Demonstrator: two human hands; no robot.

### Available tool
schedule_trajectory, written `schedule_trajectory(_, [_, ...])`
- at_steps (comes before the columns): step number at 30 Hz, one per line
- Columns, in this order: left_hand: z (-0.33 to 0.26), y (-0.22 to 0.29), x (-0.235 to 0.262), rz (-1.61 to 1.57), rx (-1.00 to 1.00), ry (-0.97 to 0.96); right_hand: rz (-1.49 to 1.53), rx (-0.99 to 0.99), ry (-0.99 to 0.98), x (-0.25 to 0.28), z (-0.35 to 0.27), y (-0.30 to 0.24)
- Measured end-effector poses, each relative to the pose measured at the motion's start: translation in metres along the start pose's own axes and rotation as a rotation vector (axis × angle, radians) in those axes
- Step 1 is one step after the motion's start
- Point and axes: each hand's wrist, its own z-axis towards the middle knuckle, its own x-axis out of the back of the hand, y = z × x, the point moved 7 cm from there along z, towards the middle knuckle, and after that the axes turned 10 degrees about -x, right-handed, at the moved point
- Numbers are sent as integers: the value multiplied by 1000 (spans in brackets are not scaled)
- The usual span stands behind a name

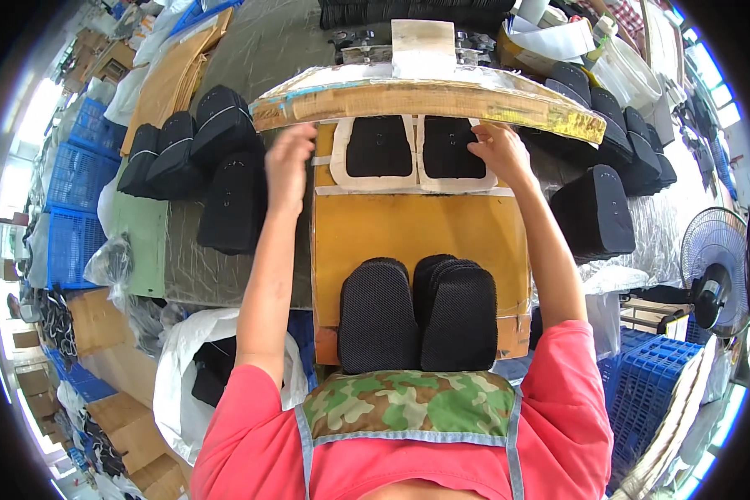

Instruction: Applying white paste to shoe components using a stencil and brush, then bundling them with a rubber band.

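Note:
Two white-rimmed frames lie side by side on a yellow board, a left frame and a right frame. Inside them lie a left black pad and a right black pad. At the right pad's outer edge is my right hand, thumb and forefinger bent but apart. My left hand hovers beside the board's left edge, blurred, with fingers curled. A thick hinged lid stands raised just beyond both hands. Closest to me rest two stacks of black mesh pads, a left stack and a right stack.
Tied bundles of black pads stand left of the board, and a tall black stack stands right. A white sack hangs at lower left. Blue crates and a fan are at the right.

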Motion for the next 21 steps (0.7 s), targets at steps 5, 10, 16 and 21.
schedule_trajectory(5, [13, -15, -66, 599, -257, -301, 22, -125, 41, -4, 3, 14])
schedule_trajectory(10, [16, -20, -99, 1050, -244, -334, 309, 0, 102, 23, -35, 0])
schedule_trajectory(16, [20, -37, -89, 1185, -255, -340, 343, 2, 332, 167, -152, 22])
schedule_trajectory(21, [21, -23, -85, 1041, -247, -337, 466, -282, 496, 238, -160, 129])
